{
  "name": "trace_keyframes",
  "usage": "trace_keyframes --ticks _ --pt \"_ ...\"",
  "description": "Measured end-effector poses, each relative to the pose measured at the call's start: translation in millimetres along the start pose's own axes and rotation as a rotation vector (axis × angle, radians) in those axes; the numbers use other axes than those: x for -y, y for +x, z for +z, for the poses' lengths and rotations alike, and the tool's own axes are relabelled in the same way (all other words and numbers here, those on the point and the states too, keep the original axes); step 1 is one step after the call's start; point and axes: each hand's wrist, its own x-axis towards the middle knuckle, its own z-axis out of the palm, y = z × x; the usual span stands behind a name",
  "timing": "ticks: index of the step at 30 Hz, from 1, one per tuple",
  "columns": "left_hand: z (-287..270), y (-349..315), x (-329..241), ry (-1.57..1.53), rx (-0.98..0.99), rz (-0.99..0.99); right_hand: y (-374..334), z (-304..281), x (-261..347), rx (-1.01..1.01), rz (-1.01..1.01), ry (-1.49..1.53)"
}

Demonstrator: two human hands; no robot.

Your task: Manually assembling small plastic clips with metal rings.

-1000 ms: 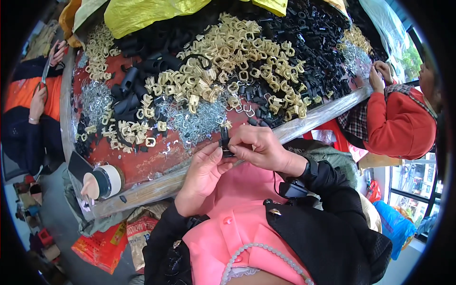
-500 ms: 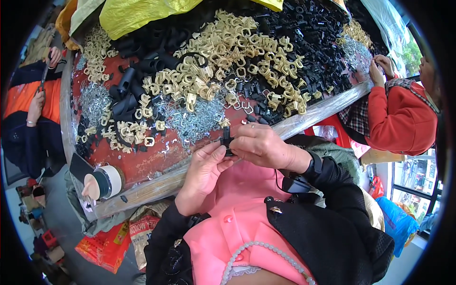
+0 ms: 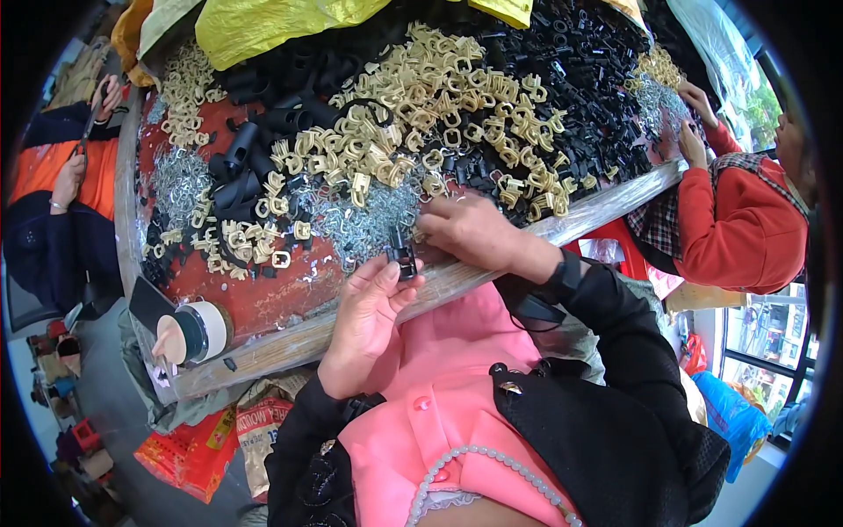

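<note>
Between thumb and fingers my left hand pinches a small black plastic part, held upright with a squarish opening in its lower half, over the table's near edge. My right hand lies just right of it, low over the table, its fingers bent together at the near right side of a pile of silver wire loops. Its fingertips are hidden, so whatever they hold does not show. Beyond both hands spreads a heap of cream plastic clips.
Black plastic parts fill the table's far right. Black tubes lie at the left, near a spool. A wooden rail edges the table. A person in red works at the right; another person's hand holds scissors at far left.
My right hand has let go of the black part and moved right and onto the table by the wire loops. My left hand still holds the part, now tilted differently and slightly left.
</note>
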Motion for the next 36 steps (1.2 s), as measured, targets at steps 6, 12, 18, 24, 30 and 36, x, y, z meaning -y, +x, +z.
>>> trace_keyframes --ticks 6,12,18,24,30,36 --pt "-1.6 4.6 1.4 -0.003 -0.021 0.086 -2.9 -10.8 -7.0 0.152 0.287 0.401" --pt "6.6 11.2 6.9 -0.069 0.112 0.123 -6.3 -9.5 -2.7 0.247 0.63 1.432" --pt "7.3 14.1 10.0 -0.065 0.119 0.204 -8.9 2.3 2.0 0.118 0.653 1.535" --pt "8.8 12.1 11.0 0.216 0.102 0.285 -11.8 3.7 10.9 -0.056 0.456 1.095" --pt "10.1 11.7 9.1 0.144 0.117 0.226 -12.7 -8.8 12.6 -0.045 0.456 1.017" --pt "7.6 10.7 7.0 0.007 0.082 0.07 -8.1 -30.9 22.6 -0.097 0.217 0.869"
